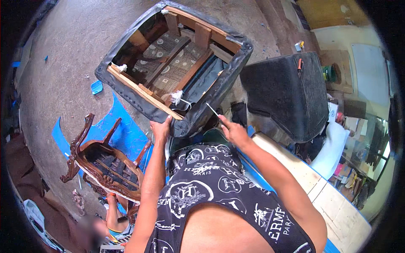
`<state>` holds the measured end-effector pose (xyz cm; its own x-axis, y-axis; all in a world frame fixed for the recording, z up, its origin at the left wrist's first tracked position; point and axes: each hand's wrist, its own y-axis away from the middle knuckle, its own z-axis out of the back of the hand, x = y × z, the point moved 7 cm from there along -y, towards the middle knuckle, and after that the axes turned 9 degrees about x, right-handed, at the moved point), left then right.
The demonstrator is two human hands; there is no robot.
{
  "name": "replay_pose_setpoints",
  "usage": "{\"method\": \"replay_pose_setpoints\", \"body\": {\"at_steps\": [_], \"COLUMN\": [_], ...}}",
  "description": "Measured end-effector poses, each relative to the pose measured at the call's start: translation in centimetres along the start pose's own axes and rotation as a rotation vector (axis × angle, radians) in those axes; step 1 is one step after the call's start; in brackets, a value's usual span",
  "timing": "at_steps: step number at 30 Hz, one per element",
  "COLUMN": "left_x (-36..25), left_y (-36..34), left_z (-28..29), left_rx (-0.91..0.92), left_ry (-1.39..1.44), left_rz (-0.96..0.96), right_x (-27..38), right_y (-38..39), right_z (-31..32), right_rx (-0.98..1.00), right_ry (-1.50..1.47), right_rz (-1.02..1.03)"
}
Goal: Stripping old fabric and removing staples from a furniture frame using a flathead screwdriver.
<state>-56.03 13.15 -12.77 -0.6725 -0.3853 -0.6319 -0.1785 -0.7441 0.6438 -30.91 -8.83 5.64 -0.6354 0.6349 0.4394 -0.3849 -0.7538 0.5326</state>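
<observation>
An upholstered seat frame [213, 95] is tilted in front of me, its open underside facing me. Dark leather-like covering wraps its rim, and bare wooden slats and patterned cloth show inside. At its near corner my left hand [160, 130] grips the edge, thumb up against the wood. My right hand [235, 134] is closed round the handle of a screwdriver [213, 110], a thin metal shaft whose tip lies at the dark covering of the near right side. White stuffing tufts [176, 97] stick out at the frame's inner edges.
A dark upholstered panel [287, 97] stands at the right, a red-handled tool [300, 64] on it. A carved wooden chair frame [107, 164] lies left on a blue sheet [114, 122], beside another person's arm [112, 213]. A pale wooden bench [333, 206] runs along my right.
</observation>
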Motion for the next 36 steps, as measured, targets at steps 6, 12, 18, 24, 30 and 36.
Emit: {"method": "replay_pose_setpoints", "body": {"at_steps": [6,12,18,24,30,36], "left_x": [-2.0,3.3,4.3,3.5,1.8,0.0], "left_y": [0.3,-3.5,-4.4,-3.6,-1.8,0.1], "left_z": [-0.5,-1.4,-1.4,-1.3,-1.2,-0.4], "left_rx": [0.024,0.061,0.142,0.144,0.082,0.021], "left_ry": [0.054,0.174,0.188,0.212,0.176,0.178], "left_rz": [0.01,-0.068,-0.034,0.001,0.065,0.079], "right_x": [-4.3,-3.5,-1.9,-1.9,-0.2,0.0], "right_y": [-0.9,-0.2,0.3,-1.2,-2.9,-3.4], "right_z": [-6.3,-3.2,1.5,3.3,6.3,7.6], "right_rx": [-0.339,-0.098,0.042,0.093,0.323,0.391], "right_ry": [-0.362,-0.31,0.1,0.233,0.426,0.492], "right_rz": [0.19,0.061,0.089,0.176,0.132,0.182]}}
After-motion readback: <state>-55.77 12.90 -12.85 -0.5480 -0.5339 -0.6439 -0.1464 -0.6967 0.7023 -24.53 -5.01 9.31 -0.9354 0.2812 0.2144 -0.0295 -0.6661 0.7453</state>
